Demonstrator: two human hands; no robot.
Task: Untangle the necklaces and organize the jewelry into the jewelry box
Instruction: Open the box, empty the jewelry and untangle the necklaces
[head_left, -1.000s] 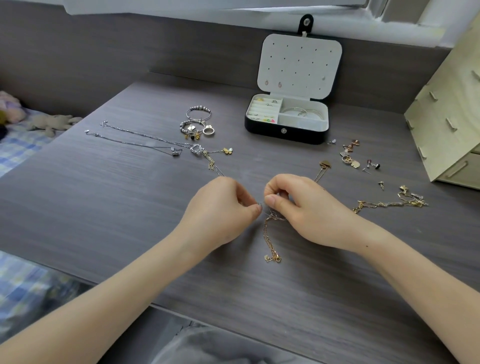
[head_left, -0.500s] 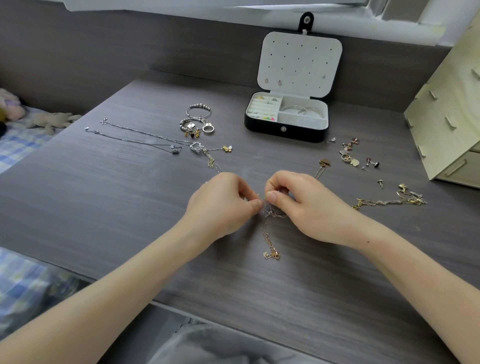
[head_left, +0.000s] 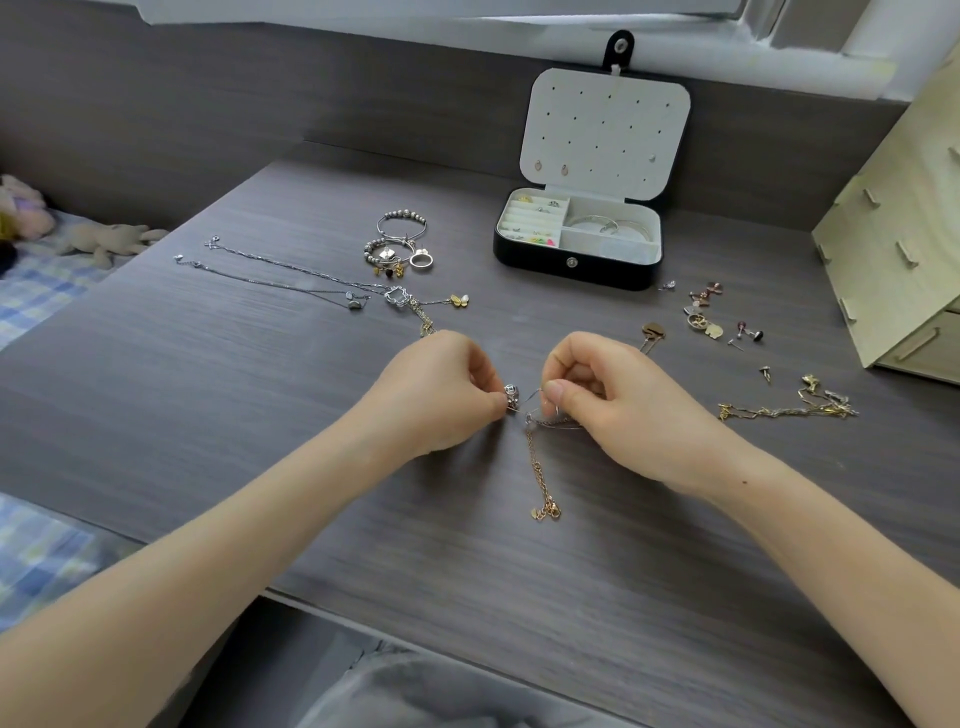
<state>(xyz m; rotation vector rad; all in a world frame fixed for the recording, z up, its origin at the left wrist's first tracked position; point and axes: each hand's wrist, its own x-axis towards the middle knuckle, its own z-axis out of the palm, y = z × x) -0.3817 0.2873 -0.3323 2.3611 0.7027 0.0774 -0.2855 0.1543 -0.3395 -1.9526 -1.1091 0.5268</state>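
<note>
At the middle of the grey desk, my left hand (head_left: 441, 395) pinches a small silver pendant (head_left: 511, 396) on a tangled necklace. My right hand (head_left: 618, 400) pinches the fine chain of the same tangle just to the right. A rose-gold chain (head_left: 540, 478) trails from the tangle toward me, its clasp end lying on the desk. The black jewelry box (head_left: 576, 267) stands open at the back with its white lid upright; rings and bangles lie in its compartments.
Two silver necklaces (head_left: 280, 275) lie stretched at the left, beside bead bracelets and a ring (head_left: 400, 244). Earrings and studs (head_left: 711, 319) are scattered at the right, with a gold chain (head_left: 784, 408) nearer. A wooden organizer (head_left: 898, 228) stands far right. A bed lies left of the desk.
My hands have drawn slightly apart, and the silver pendant now shows between them at my left fingertips. The rose-gold chain still trails toward me.
</note>
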